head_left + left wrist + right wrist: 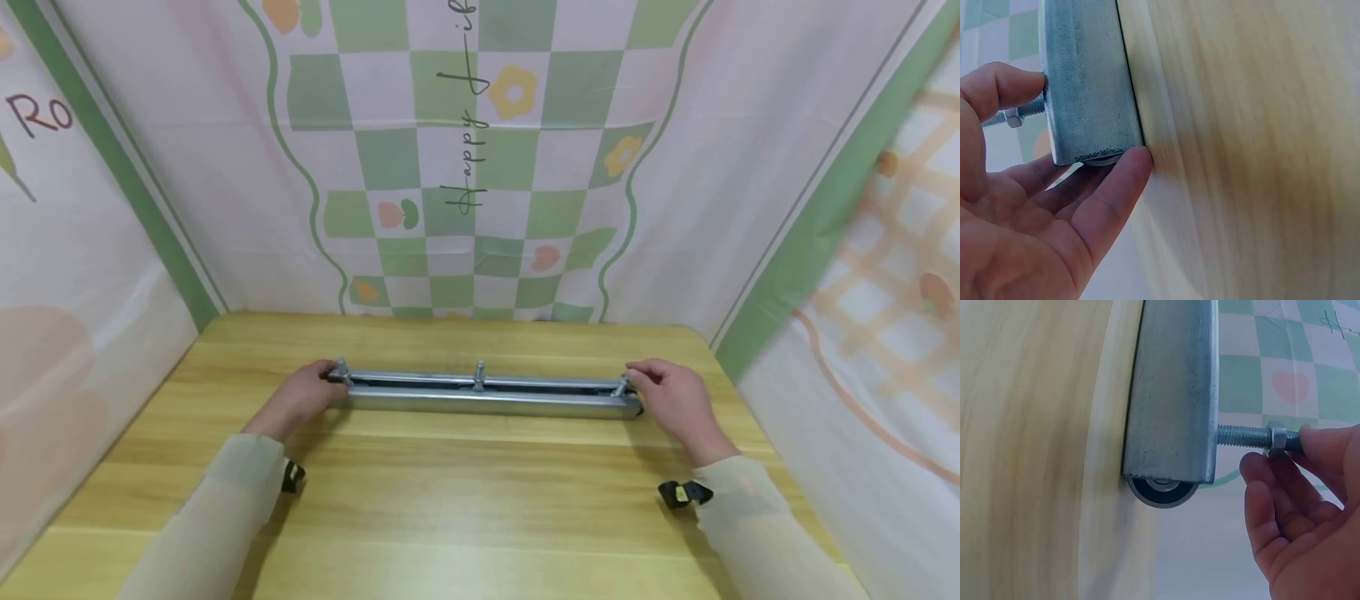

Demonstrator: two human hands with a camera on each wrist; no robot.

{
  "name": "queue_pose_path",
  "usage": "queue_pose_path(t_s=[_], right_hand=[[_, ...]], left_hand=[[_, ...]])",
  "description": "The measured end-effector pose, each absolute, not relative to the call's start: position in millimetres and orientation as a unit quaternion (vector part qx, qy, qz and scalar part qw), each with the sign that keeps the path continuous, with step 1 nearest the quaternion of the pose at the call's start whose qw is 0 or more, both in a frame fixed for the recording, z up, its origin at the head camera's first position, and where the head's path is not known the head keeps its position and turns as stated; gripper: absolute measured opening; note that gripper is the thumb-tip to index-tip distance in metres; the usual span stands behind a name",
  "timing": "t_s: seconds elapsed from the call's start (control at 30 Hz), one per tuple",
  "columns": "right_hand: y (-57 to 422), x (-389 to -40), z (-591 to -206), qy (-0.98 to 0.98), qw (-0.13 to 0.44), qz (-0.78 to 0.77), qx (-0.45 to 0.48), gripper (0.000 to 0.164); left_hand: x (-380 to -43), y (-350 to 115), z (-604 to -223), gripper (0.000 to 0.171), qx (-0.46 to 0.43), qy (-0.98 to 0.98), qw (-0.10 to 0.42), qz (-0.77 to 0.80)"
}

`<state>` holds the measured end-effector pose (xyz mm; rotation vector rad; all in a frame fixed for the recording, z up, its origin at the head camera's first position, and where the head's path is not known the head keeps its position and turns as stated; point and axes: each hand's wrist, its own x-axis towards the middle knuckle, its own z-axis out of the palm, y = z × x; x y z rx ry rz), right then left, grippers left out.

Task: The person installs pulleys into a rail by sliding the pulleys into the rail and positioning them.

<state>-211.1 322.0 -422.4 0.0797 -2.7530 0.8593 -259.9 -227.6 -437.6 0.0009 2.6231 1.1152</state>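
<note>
A long grey metal channel rail [487, 403] lies crosswise on the table, its slot facing up. Three threaded bolts stand up from it: a middle bolt [480, 375] and one near each end. My left hand [306, 392] holds the rail's left end, thumb on the upper edge and fingers around the cut end, beside the left bolt [1029, 111]. With thumb and fingers, my right hand [678, 404] pinches the tip of the right bolt [1241, 435], right at its hex nut [1277, 439]. A round black-and-metal wheel [1163, 492] pokes out of the rail's right end.
The wood-grain table [465, 508] extends in front of and behind the rail. A printed curtain [510, 158] hangs at the table's back edge, with more fabric at both sides. Black wrist straps [684, 493] sit at both cuffs.
</note>
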Motion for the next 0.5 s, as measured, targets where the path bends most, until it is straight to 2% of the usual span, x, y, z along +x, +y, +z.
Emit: queue_pose_path(t_s=[0.5], right_hand=[[312.4, -211.0, -420.8, -0.947, 0.122, 0.295, 0.024, 0.037]], left_hand=[[-257.9, -226.0, -439.0, 0.074, 0.004, 0.914, 0.132, 0.383]])
